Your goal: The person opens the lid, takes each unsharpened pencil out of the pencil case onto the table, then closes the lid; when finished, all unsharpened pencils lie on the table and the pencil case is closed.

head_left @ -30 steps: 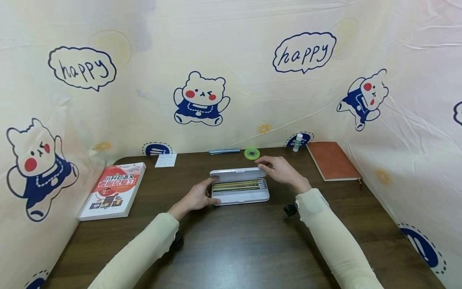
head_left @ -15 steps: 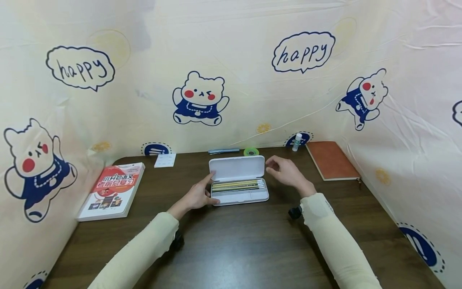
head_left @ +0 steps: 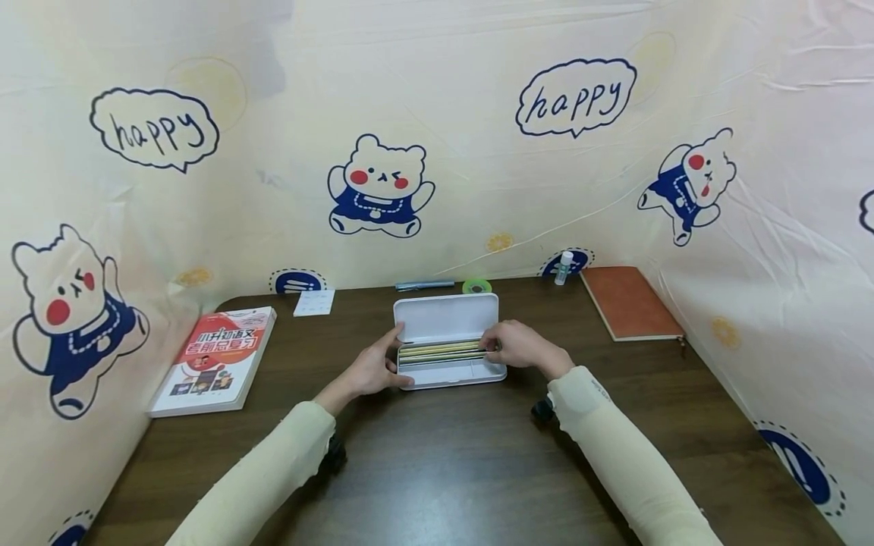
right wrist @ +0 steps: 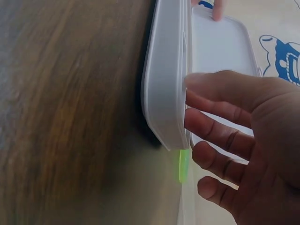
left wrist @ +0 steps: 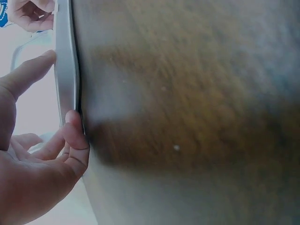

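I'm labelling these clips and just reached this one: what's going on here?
An open pencil case sits on the table, its lid raised. A person's left hand holds its left end, while the right hand is at the right end of the pencils inside. Whether it grips one can't be made out.

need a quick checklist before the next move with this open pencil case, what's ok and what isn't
1. Lid open: ok, the lid stands up at the back of the pencil case.
2. Case steadied: ok, the left hand holds its left end.
3. Pencils exposed: ok, the pencils lie in the rear compartment.
4. Right hand placed: ok, the right hand is at the pencils' right end.
5. Pencil gripped: cannot tell, the fingers hide any contact.
6. Every pencil's end visible: not ok, the right hand covers the right ends.
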`<state>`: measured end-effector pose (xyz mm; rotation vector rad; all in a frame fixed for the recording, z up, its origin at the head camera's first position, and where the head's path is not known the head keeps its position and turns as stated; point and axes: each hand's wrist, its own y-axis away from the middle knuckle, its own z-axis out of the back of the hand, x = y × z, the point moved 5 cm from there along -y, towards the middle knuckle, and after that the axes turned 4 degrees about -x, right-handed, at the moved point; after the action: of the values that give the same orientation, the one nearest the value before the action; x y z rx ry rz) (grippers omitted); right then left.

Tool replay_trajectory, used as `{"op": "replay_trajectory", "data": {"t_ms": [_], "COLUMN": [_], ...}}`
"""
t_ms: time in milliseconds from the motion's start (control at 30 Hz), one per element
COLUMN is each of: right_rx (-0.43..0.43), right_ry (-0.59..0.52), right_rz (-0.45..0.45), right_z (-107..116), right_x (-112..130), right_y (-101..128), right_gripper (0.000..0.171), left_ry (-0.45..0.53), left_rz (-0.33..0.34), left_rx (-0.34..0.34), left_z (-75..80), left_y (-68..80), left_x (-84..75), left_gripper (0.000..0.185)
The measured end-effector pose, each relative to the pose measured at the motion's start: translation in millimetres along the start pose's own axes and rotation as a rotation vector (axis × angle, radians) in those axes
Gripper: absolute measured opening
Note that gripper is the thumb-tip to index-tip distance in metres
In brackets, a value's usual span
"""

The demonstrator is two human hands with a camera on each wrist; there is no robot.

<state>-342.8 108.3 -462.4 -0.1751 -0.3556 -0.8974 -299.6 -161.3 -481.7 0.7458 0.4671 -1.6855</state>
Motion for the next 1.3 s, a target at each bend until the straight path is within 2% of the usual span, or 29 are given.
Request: {"op": "replay_trajectory", "data": {"t_ms": [267,633,867,1300], "right_rx": [0.008,0.03,0.036,-0.006], "right_ry": [-0.008,0.002,-0.037,-0.069], "right_rz": [0.027,0.022,-0.009,0.005], "right_z": [-2,-4,-6,-7], "right_x": [3,5,5,4], "right_y": [-5,-8,-11,-11], "right_gripper": [0.009,0.005,0.004,0.006], "left_ry": [-0.019,-0.006,-0.014,-0.014], "left_rz": [-0.016,-0.008,-0.005,0.0], "left_rx": [-0.029,-0.018,-0.02,-0.031], "left_z": [-1.2,-0.5,1.3,0.9], "left_y": [-1.2,-0.8,-0.4,-0.2], "left_x": [0.9,2.3,6.5,8.7], "left_gripper": [0.109,0.11,0.111,0.11]}}
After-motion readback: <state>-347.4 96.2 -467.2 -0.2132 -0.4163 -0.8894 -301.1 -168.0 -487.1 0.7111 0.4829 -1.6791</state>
